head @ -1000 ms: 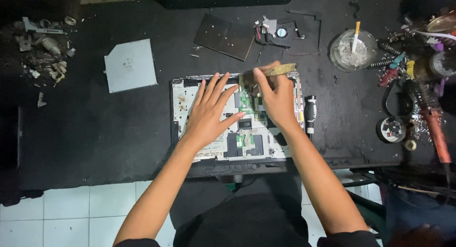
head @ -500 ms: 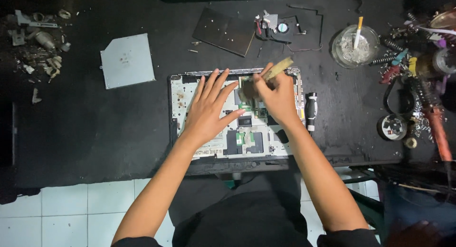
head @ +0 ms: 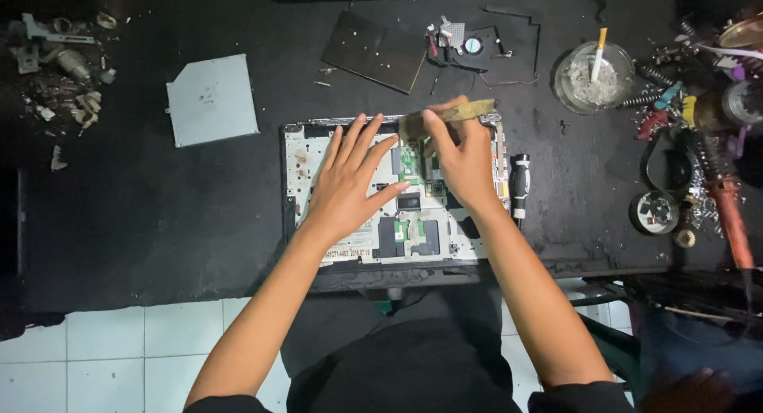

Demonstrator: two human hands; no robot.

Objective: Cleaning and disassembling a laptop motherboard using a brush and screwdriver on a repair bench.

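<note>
An opened laptop base (head: 362, 246) with bare silver panels and green circuit parts lies on the black table, near its front edge. My left hand (head: 346, 186) rests flat on the base's left half, fingers spread. My right hand (head: 461, 158) grips a flat wooden-handled brush (head: 453, 113), whose bristle end touches the base's upper middle, next to a green board (head: 409, 165).
A silver drive (head: 211, 99) lies at the left. A dark plate (head: 377, 51) and small fan (head: 469, 46) sit at the back. A black-handled screwdriver (head: 518, 186) lies right of the base. A glass ashtray (head: 592, 77), springs and tools crowd the right; scrap bits sit far left.
The brush in my right hand has tilted flatter and shifted a little along the base's top edge. My left hand stays put on the base.
</note>
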